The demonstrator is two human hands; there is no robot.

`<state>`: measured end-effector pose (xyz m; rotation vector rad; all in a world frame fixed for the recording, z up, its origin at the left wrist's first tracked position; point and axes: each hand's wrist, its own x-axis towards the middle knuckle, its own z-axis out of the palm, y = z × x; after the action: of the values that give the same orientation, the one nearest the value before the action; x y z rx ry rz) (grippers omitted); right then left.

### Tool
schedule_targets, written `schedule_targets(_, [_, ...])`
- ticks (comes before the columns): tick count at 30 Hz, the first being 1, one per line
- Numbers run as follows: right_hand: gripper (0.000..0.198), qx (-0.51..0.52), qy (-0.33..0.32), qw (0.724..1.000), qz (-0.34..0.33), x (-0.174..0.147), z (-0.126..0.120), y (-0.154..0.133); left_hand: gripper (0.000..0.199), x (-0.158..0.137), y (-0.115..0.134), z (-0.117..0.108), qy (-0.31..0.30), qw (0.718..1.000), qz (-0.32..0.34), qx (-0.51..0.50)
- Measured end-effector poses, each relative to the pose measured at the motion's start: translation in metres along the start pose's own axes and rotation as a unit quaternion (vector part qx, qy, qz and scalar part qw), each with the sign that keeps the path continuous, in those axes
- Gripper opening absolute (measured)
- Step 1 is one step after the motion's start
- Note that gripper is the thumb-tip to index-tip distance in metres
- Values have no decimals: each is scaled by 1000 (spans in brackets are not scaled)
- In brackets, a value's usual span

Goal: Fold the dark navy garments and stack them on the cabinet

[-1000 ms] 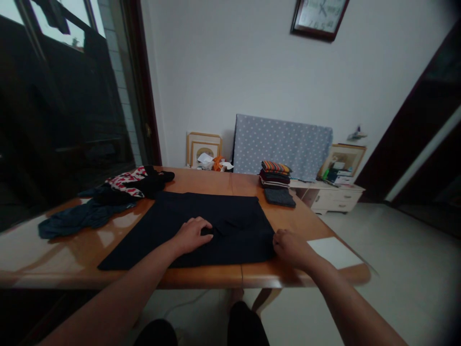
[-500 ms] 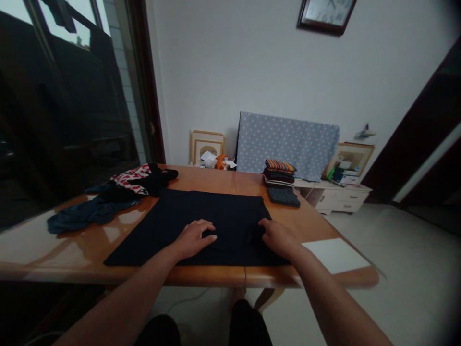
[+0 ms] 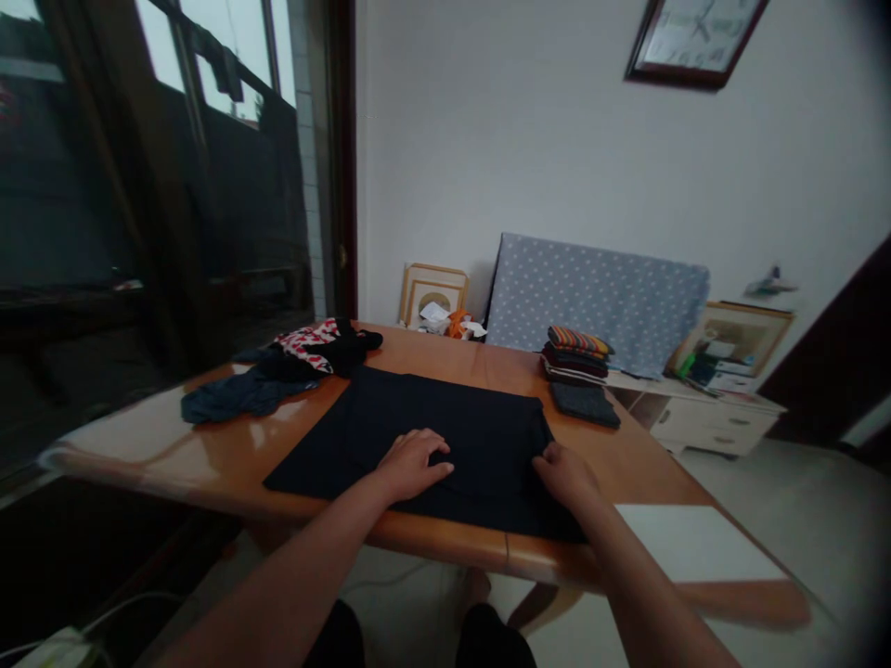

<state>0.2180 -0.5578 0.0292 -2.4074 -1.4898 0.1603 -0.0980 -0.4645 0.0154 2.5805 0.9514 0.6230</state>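
Note:
A dark navy garment lies spread and partly folded over itself at the table's near edge; its exact kind I cannot make out. My left hand rests on the middle of it, fingers stretched and apart, with nothing in them. At the garment's right side, my right hand has its fingers pinched on the cloth near the edge. A small fold stands up beside those fingertips.
Crumpled clothes lie at the table's left. A stack of folded clothes and a dark grey folded piece sit at the back right. A white sheet lies right of my right forearm on the wooden table.
The view has swung left, so everything sits further right in the picture. Both hands stay on the garment in nearly the same places, the right one still at its right edge.

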Motion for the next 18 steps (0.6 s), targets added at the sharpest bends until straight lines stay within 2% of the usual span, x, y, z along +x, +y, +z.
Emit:
schedule_targets(4, [23, 63, 61, 996, 3, 6, 14, 11, 35, -3, 4, -4, 0, 1000, -10, 0])
schedule_targets(7, [22, 78, 75, 994, 16, 6, 21, 27, 35, -5, 7, -8, -4, 1000, -28, 0])
schedule_targets(10, [36, 50, 63, 996, 34, -1, 20, 38, 35, -6, 9, -10, -6, 1000, -28, -4])
schedule_targets(13, [45, 11, 58, 998, 32, -13, 14, 35, 34, -7, 10, -11, -5, 1000, -26, -4])
schedule_targets(18, [45, -12, 45, 998, -31, -35, 6, 13, 33, -6, 7, -8, -10, 999, -30, 6])
